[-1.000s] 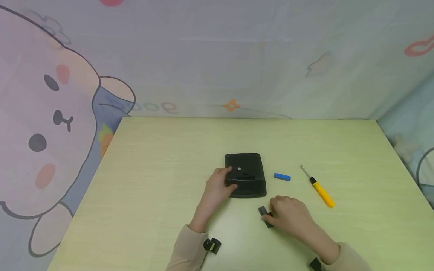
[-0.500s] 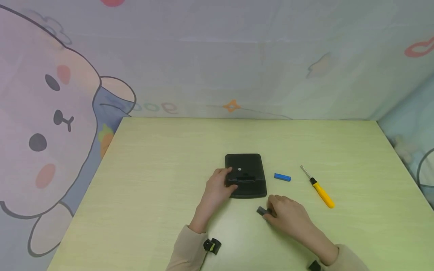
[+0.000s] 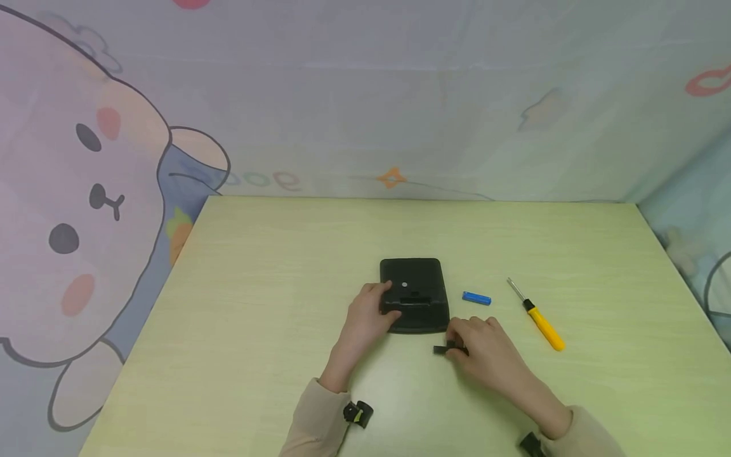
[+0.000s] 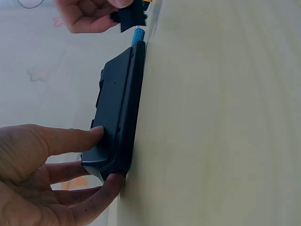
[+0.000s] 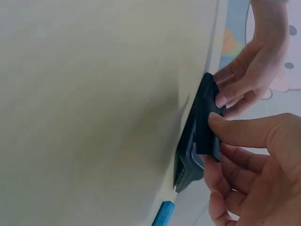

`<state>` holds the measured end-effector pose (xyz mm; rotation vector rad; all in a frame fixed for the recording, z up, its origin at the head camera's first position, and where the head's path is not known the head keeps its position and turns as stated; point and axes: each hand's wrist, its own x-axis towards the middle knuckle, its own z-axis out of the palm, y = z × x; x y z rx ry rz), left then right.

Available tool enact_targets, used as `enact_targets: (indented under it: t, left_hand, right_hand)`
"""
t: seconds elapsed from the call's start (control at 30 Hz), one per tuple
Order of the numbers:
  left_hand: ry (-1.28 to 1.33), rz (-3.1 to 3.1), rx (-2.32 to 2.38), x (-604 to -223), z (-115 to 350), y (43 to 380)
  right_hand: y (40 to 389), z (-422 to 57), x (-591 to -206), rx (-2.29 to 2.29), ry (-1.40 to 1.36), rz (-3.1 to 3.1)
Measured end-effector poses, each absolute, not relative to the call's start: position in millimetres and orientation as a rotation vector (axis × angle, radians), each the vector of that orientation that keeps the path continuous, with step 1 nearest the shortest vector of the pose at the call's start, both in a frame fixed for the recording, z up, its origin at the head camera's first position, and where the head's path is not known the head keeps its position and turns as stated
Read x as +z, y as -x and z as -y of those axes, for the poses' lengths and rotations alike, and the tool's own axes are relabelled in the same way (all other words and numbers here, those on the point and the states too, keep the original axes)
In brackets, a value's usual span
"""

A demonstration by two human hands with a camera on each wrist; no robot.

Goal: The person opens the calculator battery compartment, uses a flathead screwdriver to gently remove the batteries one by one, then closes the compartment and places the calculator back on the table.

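A flat black calculator-like device (image 3: 419, 276) lies on the table, its back side up, with a raised ridge and a small round silvery spot. My left hand (image 3: 365, 317) grips its left edge; in the left wrist view the thumb (image 4: 96, 134) presses on top and the fingers hold the edge. Just off the device's near right corner, my right hand (image 3: 482, 352) pinches a small black battery cover (image 3: 440, 350). The left wrist view shows small tabs on the cover's sides (image 4: 132, 16). In the right wrist view the cover (image 5: 204, 127) hides part of the device.
Right of the device a blue battery (image 3: 476, 298) lies on the pale wooden table (image 3: 285, 266). Farther right is a screwdriver (image 3: 545, 328) with a yellow handle. A printed cloth (image 3: 342, 95) hangs behind the table's back edge.
My right hand has moved slightly up and left, nearer the device, turning the battery cover from slanted to nearly level in the head view. The left hand and the device stay put.
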<state>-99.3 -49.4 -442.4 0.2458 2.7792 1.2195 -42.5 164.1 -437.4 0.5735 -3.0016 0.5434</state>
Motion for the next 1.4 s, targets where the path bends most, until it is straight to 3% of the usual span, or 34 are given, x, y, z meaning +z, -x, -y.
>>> enact_targets:
  t: [0.67,1.4]
  left_hand:
    - [-0.244,-2.788,1.213,-442.2,51.1,99.0]
    - [-0.285,-2.812,1.181,-441.7,51.4,98.9]
  right_hand:
    - [92.7,-157.0,-426.3,0.988,-0.603,2.736]
    - [115.5,-130.5,-441.4,1.129,-0.504,2.740]
